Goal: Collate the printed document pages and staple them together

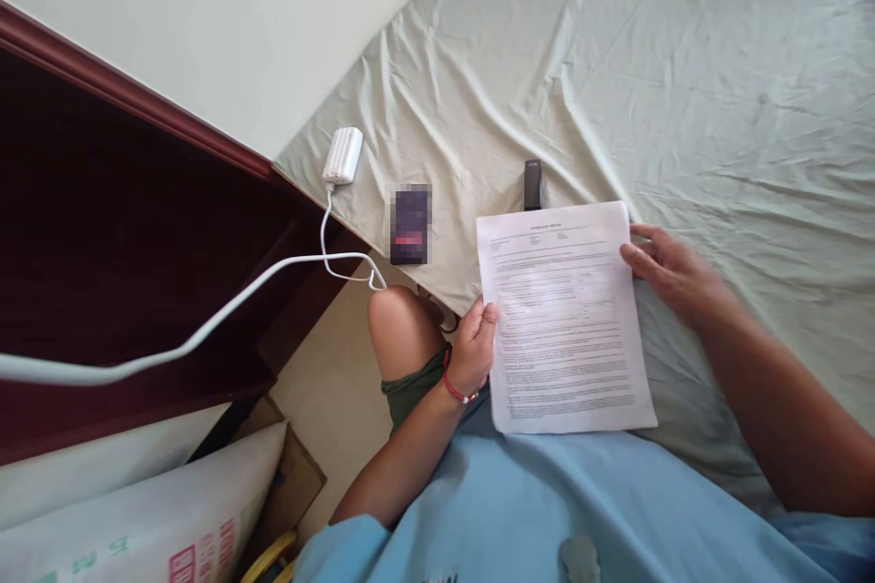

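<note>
A stack of printed paper sheets [561, 328] is held between my two hands, text side up, over my lap and the bed's edge. My left hand [477, 342] grips its left edge, thumb on top and fingers underneath; a red bracelet circles that wrist. My right hand [674, 278] pinches the upper right edge, with the thumb at the front and the other fingers partly behind. Just beyond the top of the sheets lies a small black object [533, 183], its lower end close to or under the paper. The print is too small to read.
A blurred-out phone [410, 225] lies on the bed sheet [492, 137] to the left. Beside it is a white adapter-like block [343, 155] with a white cable [205, 328] crossing the left side. Dark red furniture [137, 200] and a printed white sack [164, 510] stand at left.
</note>
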The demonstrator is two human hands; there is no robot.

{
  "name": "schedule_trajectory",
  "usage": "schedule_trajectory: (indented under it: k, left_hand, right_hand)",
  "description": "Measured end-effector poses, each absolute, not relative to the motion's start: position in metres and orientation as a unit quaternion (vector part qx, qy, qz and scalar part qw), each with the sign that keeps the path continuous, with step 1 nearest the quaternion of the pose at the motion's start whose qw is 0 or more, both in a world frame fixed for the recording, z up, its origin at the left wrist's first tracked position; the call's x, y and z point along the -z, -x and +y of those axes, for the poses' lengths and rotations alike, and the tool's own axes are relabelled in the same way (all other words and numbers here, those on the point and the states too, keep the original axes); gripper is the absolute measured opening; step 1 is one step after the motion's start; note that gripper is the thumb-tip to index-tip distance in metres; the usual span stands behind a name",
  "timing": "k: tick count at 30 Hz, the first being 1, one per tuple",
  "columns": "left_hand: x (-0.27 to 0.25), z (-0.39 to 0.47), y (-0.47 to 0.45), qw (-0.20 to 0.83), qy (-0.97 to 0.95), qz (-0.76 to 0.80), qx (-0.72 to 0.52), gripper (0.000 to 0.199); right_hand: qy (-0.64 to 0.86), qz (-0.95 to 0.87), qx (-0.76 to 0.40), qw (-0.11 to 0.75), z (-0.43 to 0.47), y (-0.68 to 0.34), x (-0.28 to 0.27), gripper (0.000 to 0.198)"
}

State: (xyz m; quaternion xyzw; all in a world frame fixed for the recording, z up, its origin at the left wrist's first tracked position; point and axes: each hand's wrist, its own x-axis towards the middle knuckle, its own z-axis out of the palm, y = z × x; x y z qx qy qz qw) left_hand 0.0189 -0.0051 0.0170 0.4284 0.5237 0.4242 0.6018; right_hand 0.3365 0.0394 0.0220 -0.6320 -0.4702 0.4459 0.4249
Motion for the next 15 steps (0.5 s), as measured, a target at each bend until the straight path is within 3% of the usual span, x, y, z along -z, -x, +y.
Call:
schedule_trajectory:
  k: [5, 11, 15]
  left_hand:
    - [-0.02, -0.003, -0.015, 0.569, -0.486, 0.51, -0.424, 0.054]
    - [-0.019, 0.007, -0.019, 0.619, -0.385, 0.502, -0.465, 0.049]
    - [-0.024, 0.01, -0.014, 0.688, -0.368, 0.475, -0.406, 0.057]
  right_hand:
    - [0.558, -0.304, -0.637, 0.437, 0.034, -0.303, -0.028, 0.058]
    - [0.551, -0.241, -0.628, 0.494, 0.047, -0.286, -0.027, 0.051]
    - [0.549, -0.236, -0.608, 0.523, 0.053, -0.283, -0.022, 0.051]
